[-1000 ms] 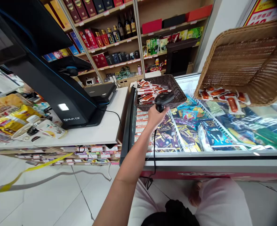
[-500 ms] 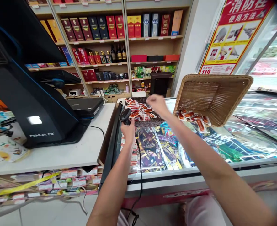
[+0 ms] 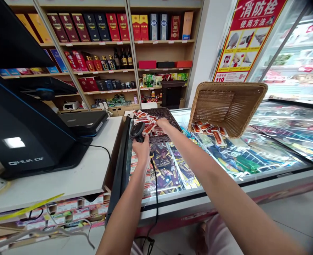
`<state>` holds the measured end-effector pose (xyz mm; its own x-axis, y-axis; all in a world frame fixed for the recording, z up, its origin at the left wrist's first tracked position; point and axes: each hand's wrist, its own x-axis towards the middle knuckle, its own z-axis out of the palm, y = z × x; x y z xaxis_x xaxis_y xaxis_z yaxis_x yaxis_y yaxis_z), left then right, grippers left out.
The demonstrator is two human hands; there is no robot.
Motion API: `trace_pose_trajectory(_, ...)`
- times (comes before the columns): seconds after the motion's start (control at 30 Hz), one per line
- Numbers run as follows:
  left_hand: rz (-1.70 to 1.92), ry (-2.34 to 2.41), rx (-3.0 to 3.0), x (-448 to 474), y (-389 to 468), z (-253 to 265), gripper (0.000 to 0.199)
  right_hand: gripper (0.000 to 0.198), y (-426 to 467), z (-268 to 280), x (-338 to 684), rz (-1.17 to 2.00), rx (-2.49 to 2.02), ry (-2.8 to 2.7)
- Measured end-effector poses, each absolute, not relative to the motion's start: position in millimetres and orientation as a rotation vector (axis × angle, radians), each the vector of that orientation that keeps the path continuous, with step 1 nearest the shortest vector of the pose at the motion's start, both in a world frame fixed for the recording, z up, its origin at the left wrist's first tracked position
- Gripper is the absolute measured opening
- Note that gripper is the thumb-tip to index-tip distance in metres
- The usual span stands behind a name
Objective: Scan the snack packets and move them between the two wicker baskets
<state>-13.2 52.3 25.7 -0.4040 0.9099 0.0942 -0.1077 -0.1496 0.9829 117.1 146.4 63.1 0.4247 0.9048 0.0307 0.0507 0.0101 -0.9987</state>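
My left hand is closed around the handle of a black barcode scanner, whose cable hangs down in front of the freezer. Just right of the scanner head, my right hand is closed on the end of a wrapped sausage. Both hands are over the near left part of a dark brown woven basket. Several more wrapped sausages lie at the left of that basket, partly hidden by my hands. A light tan basket stands tilted to the right, with several wrapped sausages along its lower edge.
Beneath the baskets is a glass-topped freezer full of packaged goods. On the left, a counter carries a black checkout terminal. Shelves with boxes and bottles line the back, and a red poster hangs at right.
My right hand has come down and left into the dark basket, where it grips a wrapped sausage beside the scanner. The scanner head has turned toward it. My view has shifted slightly right.
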Motion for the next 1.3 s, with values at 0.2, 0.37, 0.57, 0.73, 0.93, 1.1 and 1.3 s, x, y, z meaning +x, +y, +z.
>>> trace_pose_trajectory(0.2, 1.589, 1.202, 1.010, -2, 43, 31, 0.032, 0.021, 76, 64, 182, 0.915, -1.128, -0.618)
trace_pose_trajectory(0.37, 1.406, 1.065, 1.199, 8, 32, 34, 0.038, 0.024, 26, 34, 222, 0.739, -1.040, -0.438)
trace_pose_trajectory(0.57, 1.056, 1.009, 1.570, 6, 23, 35, 0.040, 0.039, 19, 8, 236, 0.641, -1.089, -0.566)
trace_pose_trajectory(0.73, 0.732, 1.060, 1.822, -2, 18, 42, 0.041, 0.037, 20, 3, 251, 0.644, -1.204, -0.760)
trace_pose_trajectory(0.93, 0.718, 1.006, 1.831, 1, 12, 49, 0.035, 0.033, 15, 2, 259, 0.628, -1.256, -0.783)
trace_pose_trajectory(1.1, 0.814, 0.984, 1.773, 3, 6, 54, 0.035, 0.035, 13, 4, 259, 0.653, -1.255, -0.767)
trace_pose_trajectory(1.3, 0.782, 1.025, 1.843, 3, 7, 55, 0.036, 0.038, 14, 2, 259, 0.669, -1.240, -0.753)
